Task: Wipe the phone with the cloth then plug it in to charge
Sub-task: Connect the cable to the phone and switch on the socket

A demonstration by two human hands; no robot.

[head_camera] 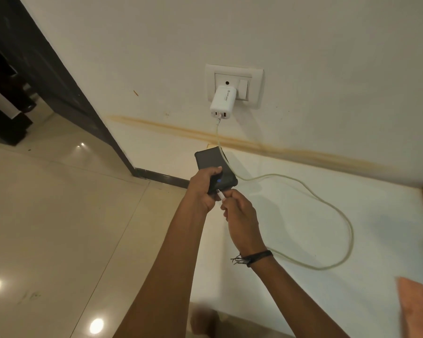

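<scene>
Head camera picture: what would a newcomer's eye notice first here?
First, the two hands at the centre: the left hand holds a dark phone, and the right hand brings a white cable plug to its lower edge. Above them, a white charger sits in the wall socket, and its pale cable loops across the white surface at the right.

Glossy floor tiles (59,215), matt black phone case (209,159), white plastic charger (222,101)

Both forearms reach forward and up, close together. The left hand (200,189) curls its grip around the phone (210,164), thumb on top. The right hand (239,215) pinches the plug (221,194) at fingertip level, wrist wearing a dark band (257,257).
</scene>
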